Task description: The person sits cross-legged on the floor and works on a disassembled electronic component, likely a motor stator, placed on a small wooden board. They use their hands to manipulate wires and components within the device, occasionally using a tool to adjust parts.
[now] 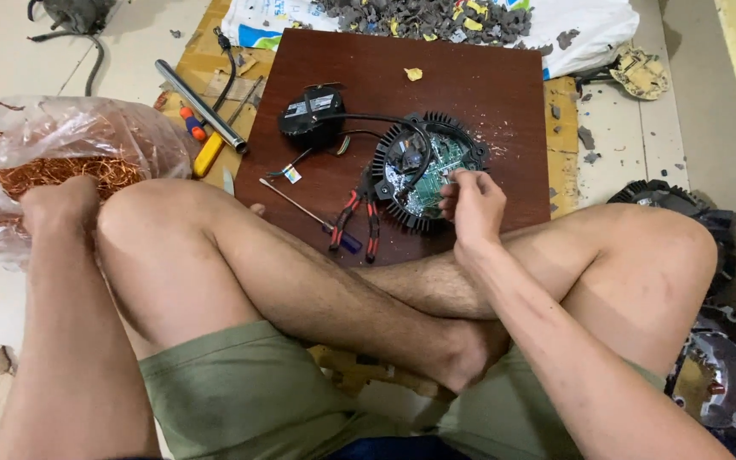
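Note:
I sit cross-legged on the floor. My left hand (pixel 60 204) is sunk into a clear plastic bag (pixel 70 128) full of tangled copper wire (pixel 61 172), fingers hidden in it. My right hand (pixel 470 203) pinches the near edge of a round black finned housing (pixel 426 168) with a green circuit board inside, lying on a dark brown wooden board (pixel 470 85). A black cable joins the housing to a black box (pixel 312 115). Red-handled pliers (pixel 358 217) and a thin screwdriver (pixel 308 213) lie beside the housing.
A metal tube (pixel 201 106) and orange-handled tools (pixel 202 140) lie left of the board. A white sack (pixel 589 25) with grey scrap bits sits behind it. More round finned housings (pixel 713 366) are stacked at my right knee.

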